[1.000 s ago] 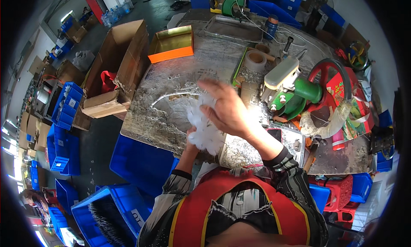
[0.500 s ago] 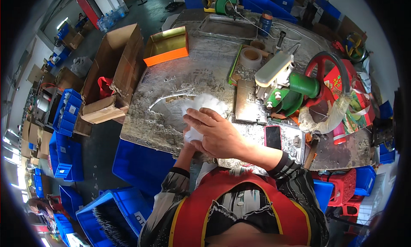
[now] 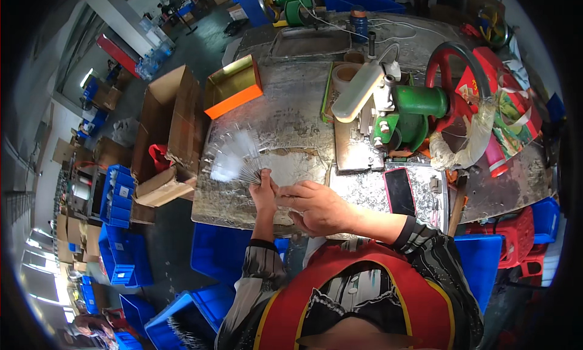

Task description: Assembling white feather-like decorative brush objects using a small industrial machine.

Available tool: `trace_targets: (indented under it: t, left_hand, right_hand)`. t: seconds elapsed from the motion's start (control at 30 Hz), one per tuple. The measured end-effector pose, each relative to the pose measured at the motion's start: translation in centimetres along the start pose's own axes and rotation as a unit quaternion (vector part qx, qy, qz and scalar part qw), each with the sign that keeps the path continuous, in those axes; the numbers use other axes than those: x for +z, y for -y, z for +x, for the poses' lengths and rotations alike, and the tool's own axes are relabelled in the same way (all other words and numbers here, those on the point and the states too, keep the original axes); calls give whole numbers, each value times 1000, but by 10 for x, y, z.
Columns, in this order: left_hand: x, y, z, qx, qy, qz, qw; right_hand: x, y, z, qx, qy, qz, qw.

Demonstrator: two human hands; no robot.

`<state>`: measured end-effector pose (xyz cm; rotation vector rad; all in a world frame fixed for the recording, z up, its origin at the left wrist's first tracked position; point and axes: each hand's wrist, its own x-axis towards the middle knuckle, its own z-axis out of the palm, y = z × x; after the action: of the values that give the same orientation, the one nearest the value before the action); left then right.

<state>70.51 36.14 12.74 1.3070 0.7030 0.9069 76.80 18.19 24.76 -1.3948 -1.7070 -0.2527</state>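
A fanned bunch of thin wire brushes with white bristles (image 3: pixel 235 157) sticks up and to the left from my left hand (image 3: pixel 263 193). The fingers of that hand are closed around the bare wire ends, with the thumb on top. My right hand (image 3: pixel 320 208) is just to the right, its fingers stretched toward the left hand and its thumb held apart below them. I see nothing in it. Whether its fingertips touch the wire ends, I cannot make out. Both hands are over the near edge of the worn workbench (image 3: pixel 285 116).
A green and red hand-wheel machine (image 3: pixel 419 104) with a lamp (image 3: pixel 358 92) stands on the right. Near it lies a phone (image 3: pixel 399 192). An orange box (image 3: pixel 234 89) and a tall cardboard carton (image 3: pixel 167 131) are on the left. Blue bins (image 3: pixel 218 253) sit below the bench.
The white bristles, bundled under both hands before, now spread in a fan to the left. My right hand has come off the bunch and moved right. The head view has shifted.
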Motion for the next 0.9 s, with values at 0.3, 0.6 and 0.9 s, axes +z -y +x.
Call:
trace_targets:
  t: [0.3,0.6,0.9]
  left_hand:
    - [-75,-17,-12,26,504,285,815]
    - [-73,-63,-46,-339,445,165,812]
    - [-97,-87,-26,-274,177,-189,926]
  right_hand:
    - [31,-27,5,-134,79,-2,988]
    - [68,-57,-21,-71,268,-65,958]
    - [72,-76,-18,-8,172,-83,982]
